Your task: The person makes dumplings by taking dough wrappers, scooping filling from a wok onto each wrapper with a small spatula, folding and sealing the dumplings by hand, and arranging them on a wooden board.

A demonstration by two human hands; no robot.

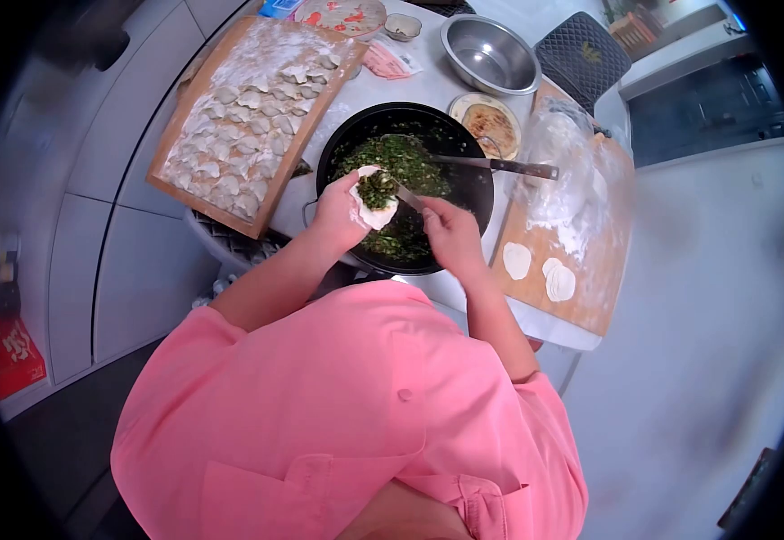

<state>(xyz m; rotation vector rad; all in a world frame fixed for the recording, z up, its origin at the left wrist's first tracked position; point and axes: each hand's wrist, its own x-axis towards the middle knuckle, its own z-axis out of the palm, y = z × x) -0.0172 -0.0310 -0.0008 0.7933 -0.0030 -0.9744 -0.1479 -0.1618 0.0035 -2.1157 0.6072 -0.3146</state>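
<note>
Your left fingers [347,183] cup a filled wrapper [377,218], right fingers [432,219] grip a utensil [410,197], over the pan [452,131], within its rim

No Lettering Clear Enough to Read

A red package [12,362] at the far left bears large pale strokes that look like Chinese characters, too blurred and slanted to make out. A dark quilted chair back [572,47] at the upper right carries a small yellowish emblem [589,66], its shape unclear. No word, brand or number is legible anywhere.
</note>
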